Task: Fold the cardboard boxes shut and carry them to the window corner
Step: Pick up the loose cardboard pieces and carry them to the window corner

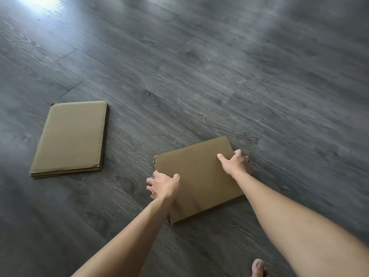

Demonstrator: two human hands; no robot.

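Two flattened brown cardboard boxes lie on the dark grey wood floor. The near cardboard box (199,176) lies in front of me, right of centre. My left hand (162,184) grips its left edge, thumb on top and fingers curled down over the side. My right hand (236,163) grips its far right edge, thumb on the top face and fingers wrapped round the edge. The other cardboard box (69,137) lies flat to the left, a stack of folded layers, with neither hand touching it.
The plank floor (219,66) stretches away on all sides. Bright light glares on the floor at the top left (40,1). My bare toes (258,267) show at the bottom edge, right of centre.
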